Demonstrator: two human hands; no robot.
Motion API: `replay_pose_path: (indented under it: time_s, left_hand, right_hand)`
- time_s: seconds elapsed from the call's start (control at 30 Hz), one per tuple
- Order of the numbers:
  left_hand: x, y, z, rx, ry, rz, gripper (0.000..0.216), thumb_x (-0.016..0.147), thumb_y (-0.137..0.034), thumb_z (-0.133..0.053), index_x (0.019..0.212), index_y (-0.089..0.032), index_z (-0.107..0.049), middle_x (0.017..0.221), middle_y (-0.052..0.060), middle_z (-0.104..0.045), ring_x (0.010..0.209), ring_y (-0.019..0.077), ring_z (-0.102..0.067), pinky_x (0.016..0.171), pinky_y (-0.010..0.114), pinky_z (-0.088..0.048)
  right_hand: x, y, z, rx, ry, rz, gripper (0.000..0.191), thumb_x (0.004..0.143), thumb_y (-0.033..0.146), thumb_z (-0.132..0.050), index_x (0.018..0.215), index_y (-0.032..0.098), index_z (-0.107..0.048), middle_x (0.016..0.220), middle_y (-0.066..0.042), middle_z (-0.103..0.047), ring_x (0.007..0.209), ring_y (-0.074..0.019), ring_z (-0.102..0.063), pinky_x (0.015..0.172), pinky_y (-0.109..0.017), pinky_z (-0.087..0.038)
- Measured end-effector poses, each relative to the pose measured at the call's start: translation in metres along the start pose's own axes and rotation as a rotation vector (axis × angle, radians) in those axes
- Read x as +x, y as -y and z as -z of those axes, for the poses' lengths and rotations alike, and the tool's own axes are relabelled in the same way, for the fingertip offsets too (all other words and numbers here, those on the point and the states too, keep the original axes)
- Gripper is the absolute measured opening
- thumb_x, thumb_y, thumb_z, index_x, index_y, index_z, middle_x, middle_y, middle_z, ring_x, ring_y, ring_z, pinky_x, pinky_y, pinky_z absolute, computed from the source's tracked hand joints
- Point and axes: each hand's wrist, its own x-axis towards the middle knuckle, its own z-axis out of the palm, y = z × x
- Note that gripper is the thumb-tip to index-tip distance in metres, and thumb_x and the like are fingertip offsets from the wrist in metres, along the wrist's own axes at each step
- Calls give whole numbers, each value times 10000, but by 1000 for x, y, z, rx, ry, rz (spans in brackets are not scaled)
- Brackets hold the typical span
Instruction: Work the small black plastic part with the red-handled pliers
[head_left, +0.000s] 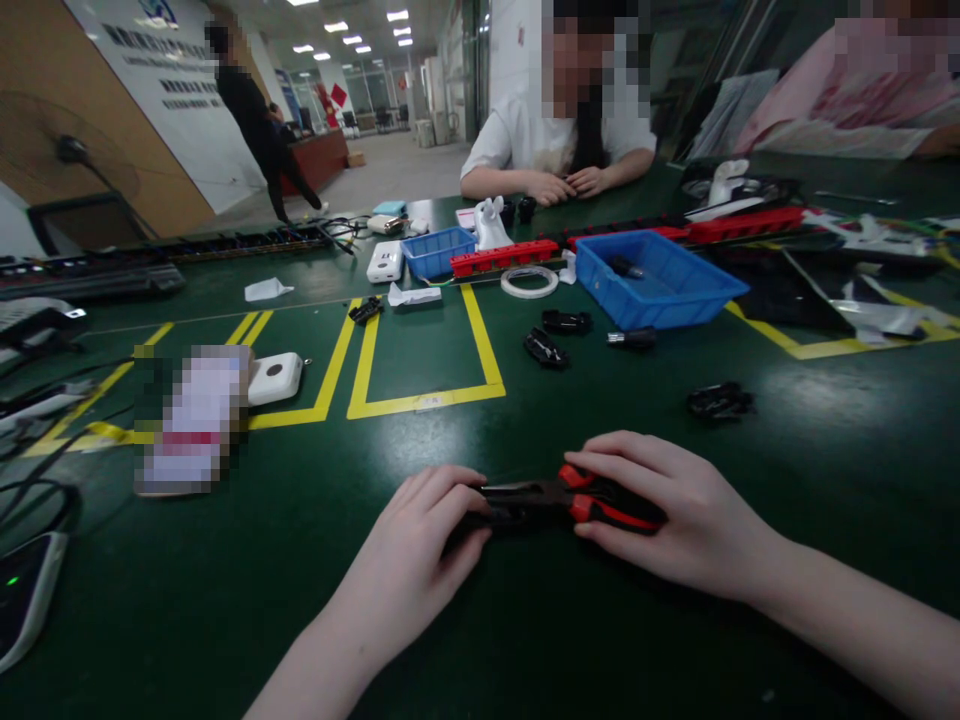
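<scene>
Red-and-black pliers (581, 500) lie low over the green table (450, 620) between my two hands. My right hand (675, 520) is wrapped over the red handles, fingers curled round them. My left hand (424, 545) is closed at the black jaw end of the pliers, where a small dark part seems pinched; I cannot make it out. Both forearms come in from the bottom edge.
Small black parts (718, 401) lie beyond my right hand, more (546, 347) near a blue bin (660, 280). A tape roll (529, 282), a smaller blue bin (437, 250) and red strips (504, 258) sit farther back. A white device (274, 378) rests left. A person sits opposite.
</scene>
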Motion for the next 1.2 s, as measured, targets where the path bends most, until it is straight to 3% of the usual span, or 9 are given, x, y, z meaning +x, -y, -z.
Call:
replay_pose_path:
  time_s: [0.43,0.57,0.67,0.77,0.87,1.0,1.2]
  left_hand:
    - [1,-2,3,-169,-9,104,71,902,-159,-581,946,-215,-579,1091,41,-617,1022,223,-581,882,413,-516]
    - [2,-8,3,-438,-68,292,81,921,-269,-598,973,-207,-603,959,28,-659,879,186,-633,751,326,-544]
    - [3,-7,0,-727,-90,428,155,922,-329,-615,958,-177,-609,888,26,-682,827,163,-670,739,290,-565]
    - [4,-1,-1,-1059,-113,504,197,898,-325,-669,981,-151,-629,850,26,-702,765,133,-694,733,247,-587]
    - [5,5,0,-1325,-224,586,207,896,-267,-681,1040,-125,-639,872,51,-728,704,109,-701,685,195,-597]
    - [6,7,4,-1492,-347,678,162,961,-203,-579,1050,-81,-638,844,93,-752,641,120,-720,638,191,-617]
    - [9,-2,6,-1638,-306,708,298,1037,-241,-412,1067,-55,-643,924,153,-771,726,172,-763,662,226,-639]
  right_hand:
    - [0,0,1,57,-18,-3,422,827,332,-684,1230,227,-615,1128,-92,-664,962,-218,-678,794,-351,-582]
    - [1,1,1,103,-88,-36,434,822,341,-696,1238,247,-613,1122,-85,-662,962,-218,-681,819,-348,-584]
    - [1,1,0,128,-139,-56,414,833,356,-683,1228,249,-620,1103,-83,-659,943,-214,-680,817,-341,-583]
    - [0,2,-1,128,-162,-43,409,835,360,-682,1223,247,-625,1096,-81,-658,934,-211,-677,815,-336,-579]
    - [-1,2,-2,120,-172,-22,415,833,366,-687,1225,245,-625,1103,-80,-656,945,-209,-671,827,-339,-574]
    - [-1,2,-2,121,-168,-19,408,838,361,-686,1222,240,-623,1117,-81,-653,964,-206,-667,841,-338,-566]
    - [-1,1,-2,93,-130,3,421,830,350,-691,1228,234,-619,1120,-92,-659,964,-220,-672,812,-349,-571]
